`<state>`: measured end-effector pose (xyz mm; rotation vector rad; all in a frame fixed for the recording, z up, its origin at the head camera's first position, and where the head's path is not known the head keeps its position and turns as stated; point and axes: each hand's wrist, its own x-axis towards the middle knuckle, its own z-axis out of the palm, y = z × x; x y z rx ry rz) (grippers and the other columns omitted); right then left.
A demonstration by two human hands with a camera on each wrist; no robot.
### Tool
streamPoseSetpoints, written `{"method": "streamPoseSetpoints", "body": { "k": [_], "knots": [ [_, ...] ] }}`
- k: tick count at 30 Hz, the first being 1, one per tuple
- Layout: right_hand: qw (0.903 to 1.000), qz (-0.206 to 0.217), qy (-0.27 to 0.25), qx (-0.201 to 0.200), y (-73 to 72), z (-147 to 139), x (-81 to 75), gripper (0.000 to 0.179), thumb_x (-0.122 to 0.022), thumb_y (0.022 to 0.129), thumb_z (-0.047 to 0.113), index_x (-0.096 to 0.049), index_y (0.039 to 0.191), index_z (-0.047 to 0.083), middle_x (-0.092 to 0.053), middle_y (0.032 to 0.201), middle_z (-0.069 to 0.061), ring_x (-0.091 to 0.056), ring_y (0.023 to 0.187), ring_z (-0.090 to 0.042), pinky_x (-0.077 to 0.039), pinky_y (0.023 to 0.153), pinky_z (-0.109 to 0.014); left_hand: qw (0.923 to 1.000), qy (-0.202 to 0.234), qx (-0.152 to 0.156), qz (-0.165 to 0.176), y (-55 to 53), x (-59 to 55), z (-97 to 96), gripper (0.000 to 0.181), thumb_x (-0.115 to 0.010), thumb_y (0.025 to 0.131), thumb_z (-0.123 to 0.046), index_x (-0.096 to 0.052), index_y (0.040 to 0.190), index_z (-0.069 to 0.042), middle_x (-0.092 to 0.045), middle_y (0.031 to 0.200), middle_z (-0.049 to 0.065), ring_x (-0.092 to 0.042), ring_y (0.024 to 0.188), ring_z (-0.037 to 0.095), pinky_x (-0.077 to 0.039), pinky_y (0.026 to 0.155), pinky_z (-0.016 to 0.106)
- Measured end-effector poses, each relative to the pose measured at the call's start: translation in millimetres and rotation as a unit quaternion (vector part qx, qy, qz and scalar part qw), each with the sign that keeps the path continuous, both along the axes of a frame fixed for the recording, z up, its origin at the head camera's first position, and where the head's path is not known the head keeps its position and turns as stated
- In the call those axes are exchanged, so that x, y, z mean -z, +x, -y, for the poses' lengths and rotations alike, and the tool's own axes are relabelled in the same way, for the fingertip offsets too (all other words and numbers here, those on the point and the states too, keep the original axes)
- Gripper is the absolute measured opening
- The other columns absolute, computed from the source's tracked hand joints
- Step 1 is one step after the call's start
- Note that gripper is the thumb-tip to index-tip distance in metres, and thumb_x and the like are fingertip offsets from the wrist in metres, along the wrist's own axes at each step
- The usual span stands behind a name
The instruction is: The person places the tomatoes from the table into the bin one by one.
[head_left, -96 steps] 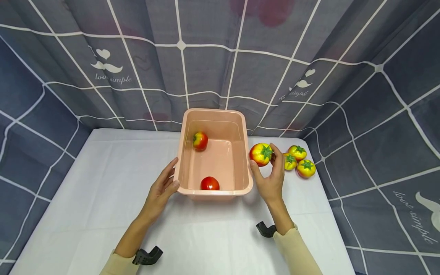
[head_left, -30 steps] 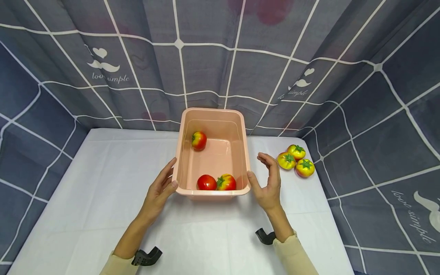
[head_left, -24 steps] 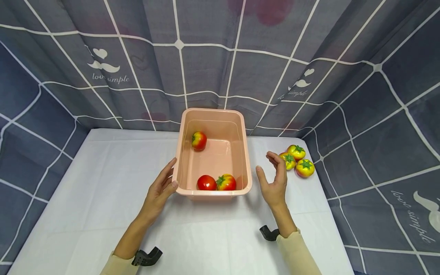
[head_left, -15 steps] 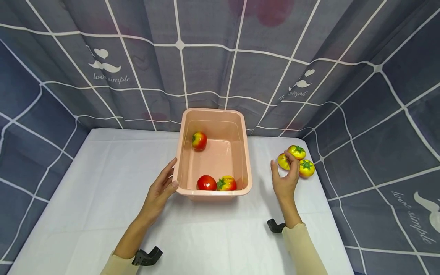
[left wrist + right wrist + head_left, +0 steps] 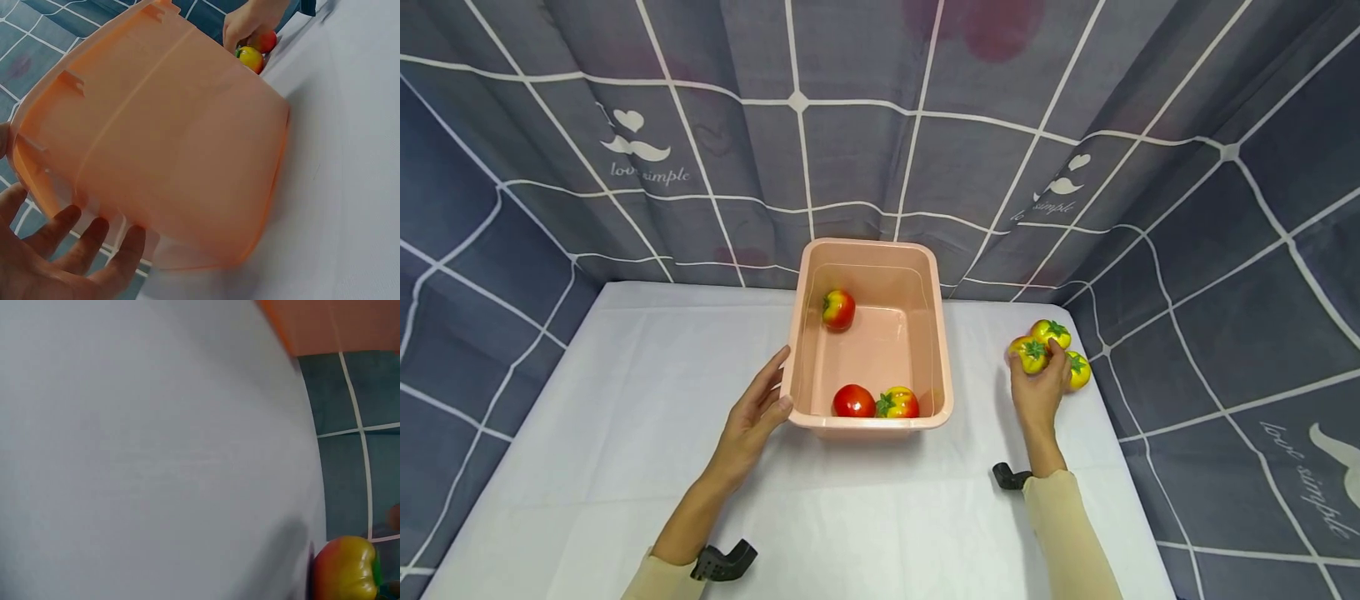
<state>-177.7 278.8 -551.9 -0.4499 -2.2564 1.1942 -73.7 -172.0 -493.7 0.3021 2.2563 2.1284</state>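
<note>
My left hand [image 5: 741, 433] rests against the left outer wall of a peach-coloured plastic bin [image 5: 872, 423]; the left wrist view shows its fingers spread along the wall [image 5: 187, 137], with a fingertip at the rim. At the table's right, my right hand [image 5: 1040, 398] holds a yellow-green tomato [image 5: 1030, 353] between thumb and fingers. Two similar tomatoes lie close by, one behind [image 5: 1051, 332] and one to the right [image 5: 1078, 371], partly hidden by the hand. Inside the bin are a red-yellow tomato [image 5: 838, 310] at back left, a red one [image 5: 853, 401] and a yellow-red one [image 5: 898, 402] at the front.
A white cloth [image 5: 647, 400] covers the table. Grey checked curtains [image 5: 865, 158] stand behind it and along both sides, with the right-hand curtain [image 5: 1210, 350] close to the tomatoes. Black wrist mounts [image 5: 724, 562] sit on both forearms.
My right hand put a tomato into the bin's front right, then moved right to the remaining group and took hold of one. My left hand stays at the bin.
</note>
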Motion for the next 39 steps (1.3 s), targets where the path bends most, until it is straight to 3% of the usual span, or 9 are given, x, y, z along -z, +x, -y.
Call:
{"method": "streamPoseSetpoints", "body": {
  "k": [8, 14, 20, 27, 32, 35, 39],
  "knots": [
    [0.9990, 0.042, -0.014, -0.003, -5.0, -0.1, 13.9, 0.070, -0.076, 0.095, 0.019, -0.044, 0.153, -0.003, -0.046, 0.150, -0.030, -0.040, 0.147, -0.045, -0.028, 0.131, -0.056, 0.9999, -0.002, -0.009, 0.007, 0.6, -1.2, -1.2, 0.069, -0.056, 0.110, -0.010, -0.032, 0.171, -0.034, -0.043, 0.167, 0.017, -0.050, 0.150, 0.041, -0.056, 0.108, 0.020],
    [0.9971, 0.066, -0.035, -0.008, -7.8, -0.2, 18.0, 0.072, -0.078, 0.096, 0.023, -0.042, 0.154, -0.001, -0.044, 0.152, -0.027, -0.042, 0.148, -0.043, -0.030, 0.132, -0.055, 1.0000, -0.006, -0.003, 0.000, 0.9, -1.0, -0.9, 0.069, -0.055, 0.110, -0.009, -0.031, 0.171, -0.033, -0.043, 0.166, 0.020, -0.054, 0.149, 0.030, -0.056, 0.109, 0.022],
    [0.9969, 0.062, -0.047, -0.015, -10.1, -1.1, 20.1, 0.072, -0.078, 0.095, 0.019, -0.042, 0.154, -0.003, -0.047, 0.154, -0.028, -0.045, 0.148, -0.043, -0.032, 0.132, -0.055, 0.9999, -0.004, -0.001, -0.011, 0.5, 0.9, -0.5, 0.068, -0.055, 0.111, -0.009, -0.031, 0.171, -0.029, -0.041, 0.167, 0.023, -0.055, 0.148, 0.019, -0.055, 0.109, 0.020],
    [0.9972, 0.058, -0.045, -0.016, -9.4, -2.7, 22.2, 0.071, -0.078, 0.096, 0.020, -0.043, 0.153, -0.002, -0.048, 0.154, -0.027, -0.046, 0.148, -0.042, -0.031, 0.133, -0.053, 1.0000, -0.002, -0.004, -0.009, 1.1, 0.1, -1.2, 0.068, -0.055, 0.110, -0.009, -0.031, 0.171, -0.030, -0.042, 0.167, 0.019, -0.055, 0.148, 0.021, -0.055, 0.108, 0.020],
    [0.9973, 0.058, -0.043, -0.015, -8.1, -4.2, 20.6, 0.071, -0.078, 0.096, 0.019, -0.044, 0.153, -0.002, -0.048, 0.154, -0.027, -0.046, 0.148, -0.043, -0.031, 0.133, -0.054, 0.9999, 0.002, -0.002, -0.011, 0.1, 1.5, -1.3, 0.069, -0.055, 0.110, -0.008, -0.031, 0.171, -0.029, -0.040, 0.168, 0.022, -0.055, 0.148, 0.020, -0.055, 0.109, 0.020],
    [0.9970, 0.061, -0.043, -0.018, -6.7, -5.3, 17.4, 0.070, -0.077, 0.097, 0.020, -0.043, 0.154, -0.001, -0.048, 0.155, -0.027, -0.046, 0.149, -0.043, -0.031, 0.133, -0.054, 0.9999, 0.004, 0.000, -0.012, -0.1, 1.3, -1.4, 0.069, -0.054, 0.110, -0.008, -0.031, 0.171, -0.030, -0.040, 0.167, 0.026, -0.056, 0.145, 0.012, -0.055, 0.109, 0.019],
    [0.9965, 0.065, -0.046, -0.023, -3.4, -4.9, 13.7, 0.070, -0.078, 0.097, 0.022, -0.043, 0.153, -0.001, -0.049, 0.155, -0.026, -0.047, 0.149, -0.042, -0.033, 0.132, -0.054, 0.9999, 0.002, -0.001, -0.011, 0.4, 0.4, -1.4, 0.070, -0.054, 0.110, -0.006, -0.031, 0.171, -0.031, -0.042, 0.165, 0.022, -0.056, 0.142, 0.005, -0.056, 0.110, 0.022]
  ]
}}
